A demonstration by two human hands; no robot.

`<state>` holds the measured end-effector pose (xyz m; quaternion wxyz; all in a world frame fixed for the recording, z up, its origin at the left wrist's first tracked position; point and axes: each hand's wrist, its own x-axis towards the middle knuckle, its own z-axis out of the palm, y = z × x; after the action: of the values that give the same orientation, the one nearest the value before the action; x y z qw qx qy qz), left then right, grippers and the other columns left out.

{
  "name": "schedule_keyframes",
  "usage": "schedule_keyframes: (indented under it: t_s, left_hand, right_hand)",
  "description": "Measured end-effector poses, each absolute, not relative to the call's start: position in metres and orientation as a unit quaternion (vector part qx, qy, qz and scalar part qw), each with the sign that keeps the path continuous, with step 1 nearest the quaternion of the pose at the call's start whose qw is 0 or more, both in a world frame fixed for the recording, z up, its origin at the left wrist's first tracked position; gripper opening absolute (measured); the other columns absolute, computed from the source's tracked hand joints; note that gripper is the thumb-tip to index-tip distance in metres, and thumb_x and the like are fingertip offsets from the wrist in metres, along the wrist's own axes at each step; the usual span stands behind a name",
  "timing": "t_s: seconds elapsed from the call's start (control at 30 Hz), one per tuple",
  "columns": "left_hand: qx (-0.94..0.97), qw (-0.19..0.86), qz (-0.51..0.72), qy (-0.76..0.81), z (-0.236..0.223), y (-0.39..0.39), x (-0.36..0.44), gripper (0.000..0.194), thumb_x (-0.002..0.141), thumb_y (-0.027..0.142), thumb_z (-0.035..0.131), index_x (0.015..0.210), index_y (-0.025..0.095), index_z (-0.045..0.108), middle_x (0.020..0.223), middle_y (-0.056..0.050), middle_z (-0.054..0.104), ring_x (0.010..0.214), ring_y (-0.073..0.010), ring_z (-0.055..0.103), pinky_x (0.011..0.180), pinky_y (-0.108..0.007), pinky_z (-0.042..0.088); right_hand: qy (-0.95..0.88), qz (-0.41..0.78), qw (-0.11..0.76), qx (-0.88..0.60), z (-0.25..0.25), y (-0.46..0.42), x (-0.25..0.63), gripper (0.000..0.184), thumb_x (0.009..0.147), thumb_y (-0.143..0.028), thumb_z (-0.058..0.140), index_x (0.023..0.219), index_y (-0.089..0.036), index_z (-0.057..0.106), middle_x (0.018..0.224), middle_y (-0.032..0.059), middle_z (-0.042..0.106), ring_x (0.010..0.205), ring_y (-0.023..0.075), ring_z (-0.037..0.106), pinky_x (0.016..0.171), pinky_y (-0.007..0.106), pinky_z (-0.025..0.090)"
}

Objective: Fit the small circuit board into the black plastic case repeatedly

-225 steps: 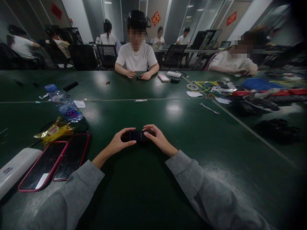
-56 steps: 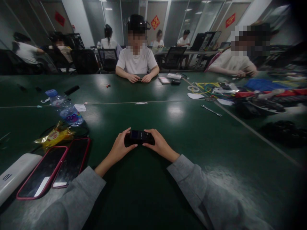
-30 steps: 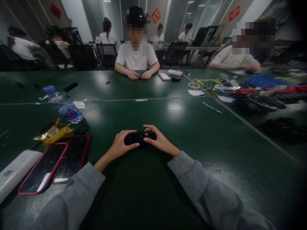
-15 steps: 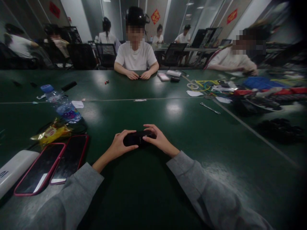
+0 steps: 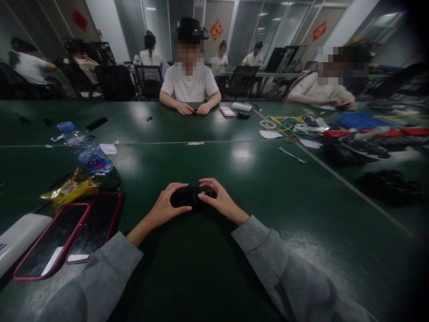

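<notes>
Between my hands, at the middle of the green table (image 5: 187, 273), is a small black oblong object (image 5: 186, 197) with a small pale marking on its face. I cannot make out its exact kind. My left hand (image 5: 165, 203) grips its left end, thumb along the near side and fingers over the far side. Around the right end curls my right hand (image 5: 224, 201), its thumb lying over the front face near the marking. The right end is partly covered by these fingers.
To the left are two red-edged phones (image 5: 53, 241), a white power bank (image 5: 22, 239), a yellow packet (image 5: 70, 190) and a leaning water bottle (image 5: 87, 152). A wrench (image 5: 291, 155) lies right of centre, before tangled cables (image 5: 291, 125). A person (image 5: 190, 82) sits opposite.
The whole view has shifted slightly, with the far table edge a little lower in the picture. Both hands keep their hold on the black object; the right fingers have moved only a little.
</notes>
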<state>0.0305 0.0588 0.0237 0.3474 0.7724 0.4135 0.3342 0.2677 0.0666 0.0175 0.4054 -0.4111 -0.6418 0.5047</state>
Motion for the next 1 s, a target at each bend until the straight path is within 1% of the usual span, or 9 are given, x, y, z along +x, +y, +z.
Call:
schedule_keyframes:
  t_s: [0.17, 0.37, 0.5, 0.67, 0.83, 1.0]
  left_hand:
    - [0.761, 0.358, 0.340, 0.421, 0.0225, 0.0596, 0.0293, 0.063, 0.075, 0.038, 0.077, 0.131, 0.030, 0.050, 0.132, -0.008, 0.052, 0.123, -0.0280, 0.052, 0.103, -0.052, 0.044]
    - [0.742, 0.400, 0.338, 0.419, 0.0197, 0.0614, 0.0275, 0.064, 0.075, 0.036, 0.077, 0.133, 0.028, 0.049, 0.131, -0.008, 0.056, 0.122, -0.0260, 0.054, 0.103, -0.050, 0.044]
    - [0.742, 0.396, 0.342, 0.420, 0.0195, 0.0630, 0.0266, 0.062, 0.074, 0.034, 0.079, 0.130, 0.028, 0.053, 0.129, -0.007, 0.057, 0.121, -0.0251, 0.054, 0.105, -0.049, 0.043]
    - [0.746, 0.395, 0.340, 0.414, 0.0249, 0.0624, 0.0270, 0.054, 0.076, 0.033, 0.077, 0.126, 0.028, 0.056, 0.130, -0.006, 0.056, 0.123, -0.0245, 0.053, 0.104, -0.048, 0.044]
    - [0.742, 0.397, 0.337, 0.422, 0.0279, 0.0610, 0.0285, 0.054, 0.077, 0.033, 0.076, 0.127, 0.028, 0.056, 0.129, -0.006, 0.057, 0.122, -0.0243, 0.053, 0.105, -0.048, 0.043]
    - [0.740, 0.399, 0.329, 0.431, 0.0270, 0.0599, 0.0285, 0.055, 0.077, 0.035, 0.075, 0.128, 0.029, 0.054, 0.130, -0.006, 0.056, 0.122, -0.0267, 0.053, 0.102, -0.052, 0.045]
  right_hand:
    - [-0.647, 0.496, 0.411, -0.408, 0.0143, 0.0668, 0.2665, 0.041, 0.082, -0.033, 0.070, 0.119, -0.025, 0.053, 0.113, 0.0044, 0.059, 0.111, 0.0198, 0.058, 0.098, 0.041, 0.046]
    - [-0.647, 0.490, 0.421, -0.405, 0.0141, 0.0670, 0.2646, 0.039, 0.082, -0.032, 0.070, 0.117, -0.025, 0.054, 0.115, 0.0048, 0.059, 0.112, 0.0194, 0.058, 0.100, 0.040, 0.046]
    - [-0.647, 0.482, 0.422, -0.413, 0.0148, 0.0675, 0.2643, 0.038, 0.081, -0.031, 0.071, 0.115, -0.024, 0.055, 0.115, 0.0049, 0.059, 0.111, 0.0200, 0.058, 0.100, 0.041, 0.046]
    - [-0.653, 0.482, 0.412, -0.414, 0.0162, 0.0668, 0.2651, 0.038, 0.082, -0.032, 0.070, 0.115, -0.024, 0.054, 0.116, 0.0052, 0.059, 0.112, 0.0201, 0.058, 0.099, 0.042, 0.047]
    - [-0.657, 0.478, 0.414, -0.410, 0.0134, 0.0680, 0.2658, 0.040, 0.082, -0.033, 0.070, 0.117, -0.024, 0.054, 0.116, 0.0056, 0.059, 0.111, 0.0203, 0.059, 0.097, 0.042, 0.048]
    - [-0.656, 0.467, 0.421, -0.416, 0.0148, 0.0666, 0.2638, 0.037, 0.084, -0.035, 0.068, 0.116, -0.024, 0.054, 0.116, 0.0062, 0.059, 0.111, 0.0205, 0.059, 0.099, 0.042, 0.047]
